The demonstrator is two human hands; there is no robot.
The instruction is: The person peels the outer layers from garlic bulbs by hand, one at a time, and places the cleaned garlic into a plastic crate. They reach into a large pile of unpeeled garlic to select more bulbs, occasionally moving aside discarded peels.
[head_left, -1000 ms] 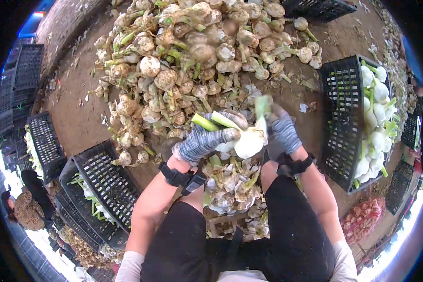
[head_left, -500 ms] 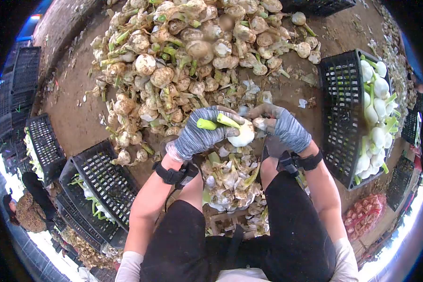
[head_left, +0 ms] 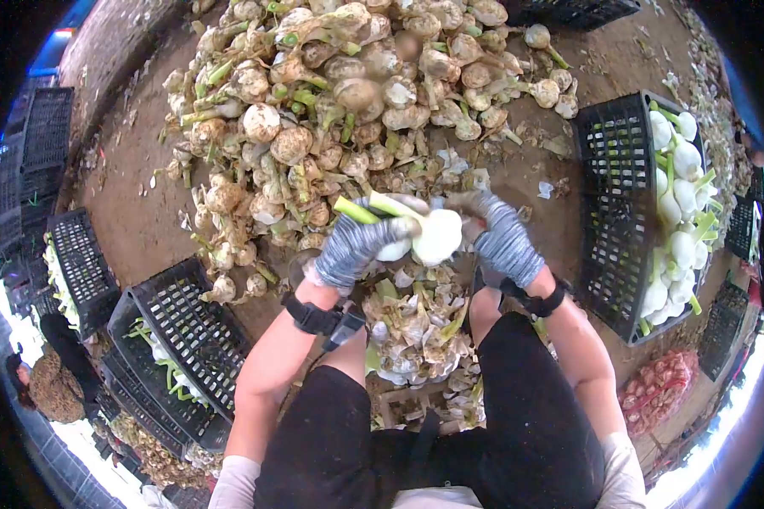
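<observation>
Gloved in grey, my left hand (head_left: 359,244) is closed round two garlic bulbs with green stems; the larger white bulb (head_left: 438,237) shows at its fingertips, the other sits lower and partly behind the fingers. My right hand (head_left: 499,233) is just right of the white bulb, its fingers curled and smeared by motion, so whether it holds anything cannot be made out. Beyond both hands lies a big heap of unpeeled garlic (head_left: 290,145). Loose skins and peelings (head_left: 416,331) are piled below, between the knees.
On the right stands a black crate (head_left: 613,212) holding white peeled bulbs (head_left: 683,199). Black crates (head_left: 191,327) with garlic stand at the left. A red net bag (head_left: 659,386) lies at the lower right. Another person (head_left: 57,386) is at the lower left.
The bulb has turned and looks whiter, and a second bulb now shows below my left fingers. My right hand has shifted slightly right, away from the bulb.
</observation>
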